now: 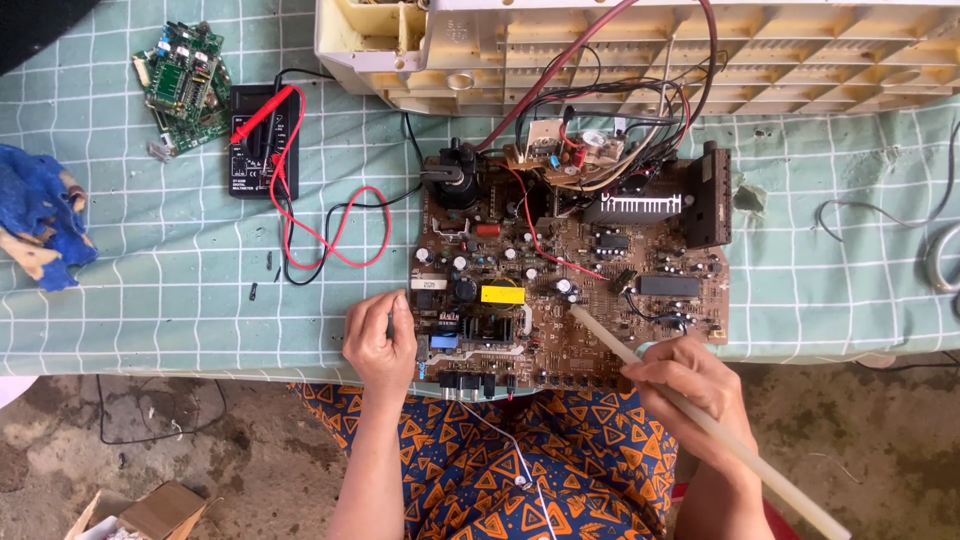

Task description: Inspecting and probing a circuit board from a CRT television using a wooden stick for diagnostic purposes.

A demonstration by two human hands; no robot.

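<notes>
One stick (690, 405) in my right hand (690, 385), pale and long, running diagonally: tip up-left on the board (570, 270) near a small capacitor, tail down-right past my wrist. Fingers are wrapped tight round it like a pen. My left hand (380, 340) grips the board's near-left corner, thumb on the edge. Board sits flat on the checked green cloth (150, 290). Multimeter (255, 140) with red and black leads lies well off to the left.
</notes>
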